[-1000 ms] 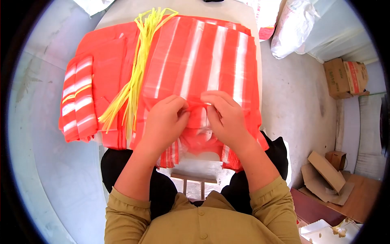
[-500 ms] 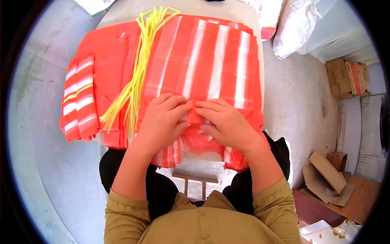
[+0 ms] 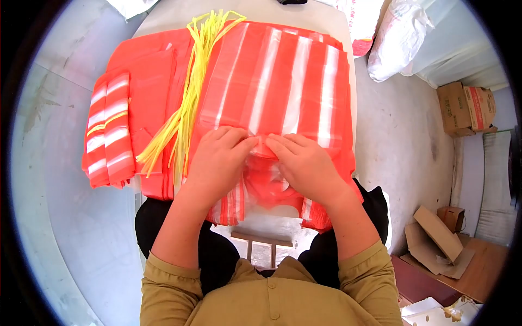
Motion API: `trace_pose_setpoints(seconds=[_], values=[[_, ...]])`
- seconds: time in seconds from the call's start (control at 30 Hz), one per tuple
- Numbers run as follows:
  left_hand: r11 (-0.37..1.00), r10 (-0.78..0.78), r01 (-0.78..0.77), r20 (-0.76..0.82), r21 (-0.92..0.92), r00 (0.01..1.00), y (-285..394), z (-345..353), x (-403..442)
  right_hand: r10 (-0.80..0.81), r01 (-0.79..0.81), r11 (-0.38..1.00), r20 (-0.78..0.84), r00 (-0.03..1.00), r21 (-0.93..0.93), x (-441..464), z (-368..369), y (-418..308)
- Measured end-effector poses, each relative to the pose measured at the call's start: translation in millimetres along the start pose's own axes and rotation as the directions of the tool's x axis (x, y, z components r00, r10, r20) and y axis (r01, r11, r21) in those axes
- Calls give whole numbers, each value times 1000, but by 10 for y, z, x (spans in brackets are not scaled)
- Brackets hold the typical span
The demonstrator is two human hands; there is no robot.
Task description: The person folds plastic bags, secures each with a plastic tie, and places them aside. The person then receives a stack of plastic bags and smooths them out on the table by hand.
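A stack of red plastic bags with white stripes (image 3: pixel 296 87) lies in front of me, its near edge hanging toward my lap. My left hand (image 3: pixel 220 157) and my right hand (image 3: pixel 304 165) meet almost fingertip to fingertip at the near part of the top bag. Both have fingers bent and pinched on its thin red plastic, which is bunched between them. Yellow plastic strips (image 3: pixel 190 103) lie in a bundle left of the stack. Farther left, a folded bundle of striped bags (image 3: pixel 109 130), bound with a yellow strip, rests on more red bags (image 3: pixel 149 87).
The pale tabletop (image 3: pixel 168 16) shows beyond the bags. A white sack (image 3: pixel 397 41) stands at the back right. Cardboard boxes (image 3: pixel 457 108) are by the right wall, and an opened carton (image 3: pixel 435 244) lies lower right. A wooden stool (image 3: pixel 261 239) shows between my knees.
My fingertips have drawn closer together and the fingers are more closed on the plastic. The view has shifted slightly; the stack and yellow strips otherwise look the same.
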State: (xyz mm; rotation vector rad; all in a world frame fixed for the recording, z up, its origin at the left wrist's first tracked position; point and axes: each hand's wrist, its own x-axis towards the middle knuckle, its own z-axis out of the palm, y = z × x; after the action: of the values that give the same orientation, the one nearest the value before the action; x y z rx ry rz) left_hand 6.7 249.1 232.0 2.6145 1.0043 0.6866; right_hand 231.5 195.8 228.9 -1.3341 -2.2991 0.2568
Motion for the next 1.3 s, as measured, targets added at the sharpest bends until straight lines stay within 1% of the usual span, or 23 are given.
trace_pose_setpoints(seconds=[0.03,0.07,0.17,0.27,0.33,0.37,0.43,0.47,0.53,0.57,0.63,0.67,0.77,0.83,0.87,0.93,1.0,1.07,1.1,1.23,1.3], values=[[1000,-2,2,8,7,1000,3,-8,5,-7,6,999,-13,1000,-40,-11,23,2],[1000,-3,3,16,13,1000,7,-13,10,10,-11,999,-20,1000,-35,-14,24,-1],[997,-71,73,-50,35,996,-3,1,12,60,-61,998,-42,997,-12,-2,-12,-4],[976,-196,208,-139,72,971,-91,-30,-23,103,-104,995,-51,993,-2,9,-105,7],[978,-207,207,-108,-12,972,-128,-107,-52,123,-124,992,-43,991,-28,-9,-155,19],[977,-212,208,-92,-54,973,-138,-144,-71,155,-155,988,13,988,-2,-23,-197,12],[958,-241,239,12,-160,971,-145,-192,-124,213,-220,974,129,969,47,-42,-322,-17],[943,-250,259,66,-210,966,-141,-216,-143,238,-261,963,232,943,72,-39,-422,-23],[842,-367,445,280,-304,887,-102,-352,-139,270,-347,932,432,861,108,-38,-604,-17],[776,-406,537,389,-332,827,-93,-391,-143,302,-413,896,458,836,162,-45,-627,22],[789,-355,470,331,-395,874,-121,-355,-185,360,-541,800,512,780,261,-38,-657,102],[794,-330,435,300,-425,895,-140,-331,-202,398,-577,775,510,763,257,-24,-651,124],[901,-286,330,186,-282,940,-210,-279,-206,489,-658,705,491,721,265,1,-600,195],[843,-420,477,252,-247,872,-173,-305,-151,530,-686,665,461,712,294,-19,-538,255],[806,-483,547,283,-226,829,-153,-311,-127,529,-669,659,420,738,345,-50,-489,299],[802,-505,556,249,-218,827,-149,-262,-109,528,-624,645,333,782,442,-104,-448,368],[789,-534,571,207,-225,820,-120,-229,-89,608,-679,612,307,732,407,-150,-553,361],[767,-571,592,157,-248,806,-81,-209,-67,659,-719,568,302,689,402,-228,-644,380],[768,-579,597,145,-231,802,-89,-194,-68,669,-731,544,312,675,413,-292,-682,424],[767,-603,613,113,-190,790,-108,-146,-57,698,-747,480,316,643,460,-496,-739,517],[762,-612,620,102,-187,784,-97,-133,-47,699,-731,481,291,653,485,-541,-718,516]])
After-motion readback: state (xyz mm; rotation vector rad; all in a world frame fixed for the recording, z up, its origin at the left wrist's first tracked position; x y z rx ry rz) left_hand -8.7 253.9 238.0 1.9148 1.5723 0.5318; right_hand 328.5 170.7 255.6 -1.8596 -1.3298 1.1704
